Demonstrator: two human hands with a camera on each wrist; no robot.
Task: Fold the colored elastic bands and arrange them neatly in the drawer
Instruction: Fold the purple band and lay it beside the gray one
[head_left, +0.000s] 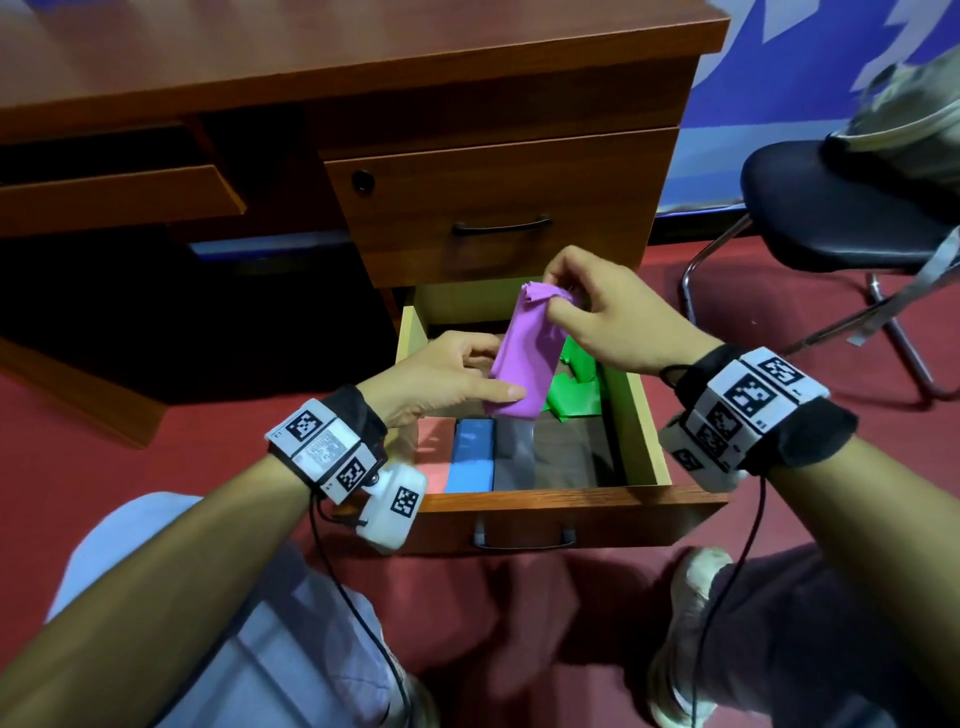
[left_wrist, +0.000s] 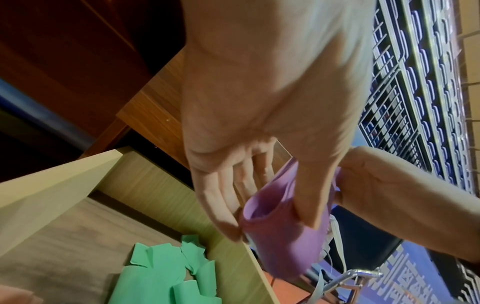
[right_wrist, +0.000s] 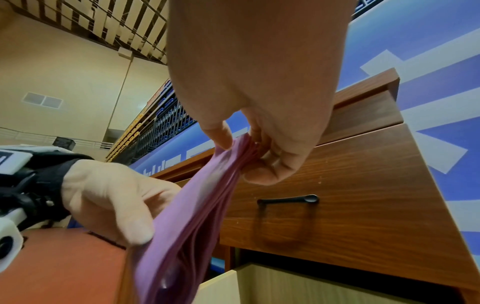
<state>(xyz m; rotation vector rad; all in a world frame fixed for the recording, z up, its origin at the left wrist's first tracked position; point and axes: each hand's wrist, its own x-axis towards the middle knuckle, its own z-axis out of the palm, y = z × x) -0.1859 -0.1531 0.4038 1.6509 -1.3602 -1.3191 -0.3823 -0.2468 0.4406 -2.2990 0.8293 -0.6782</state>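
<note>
Both hands hold the purple band (head_left: 522, 358) in the air just above the open drawer (head_left: 641, 415). At the band's upper end the right hand (head_left: 608, 317) pinches the gathered layers between thumb and fingers, while the left hand (head_left: 447, 376) grips the lower, looped end, thumb across the front and fingers behind. From the right wrist view the band looks already doubled into several layers, so I judge this one to be near the end of its folding and not yet laid down.

Inside the drawer, along its front edge, three folded bands lie flat side by side: a pink band (head_left: 434, 457) at the drawer's left wall, a blue band (head_left: 471, 457) next to it, and a grey band (head_left: 514, 460) beside that. These look finished. Bare drawer floor to the right of the grey one seems the likely spot for the purple band.

Toward the drawer's back right corner a green band (head_left: 574, 387) lies crumpled and loose, plainly unfolded. By my reckoning, then, three are done, one is in hand, and the green one remains.
</note>
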